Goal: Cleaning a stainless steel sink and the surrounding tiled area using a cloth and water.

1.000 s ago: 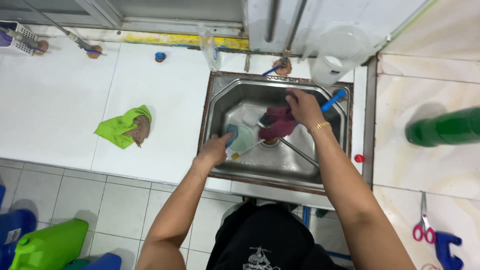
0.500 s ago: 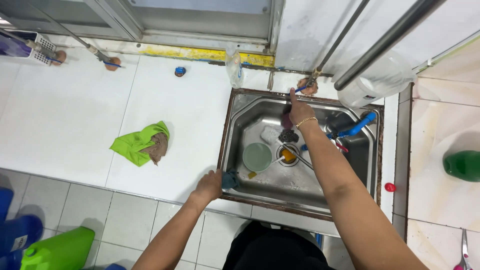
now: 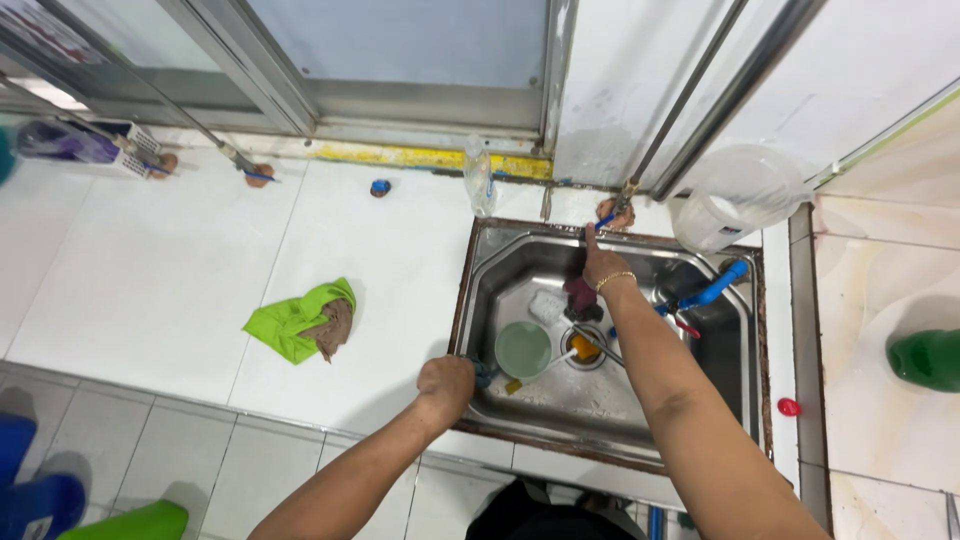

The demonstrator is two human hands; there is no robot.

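My left hand is a closed fist on the near left rim of the steel sink, with a small dark blue thing sticking out of it. My right hand reaches to the sink's back wall. Its forefinger points up at a small blue valve handle, and a maroon cloth hangs from under the palm. In the basin lie a round pale green lid and an orange piece at the drain. A blue tap juts in from the right.
A clear plastic jug stands behind the sink and a clear bottle at its back left corner. A green cloth with a brown rag lies on the white counter. A green bottle and a red cap are right.
My right hand moved with the maroon cloth from the middle of the basin to the back wall. My left hand let go of the green lid and drew back to the near rim.
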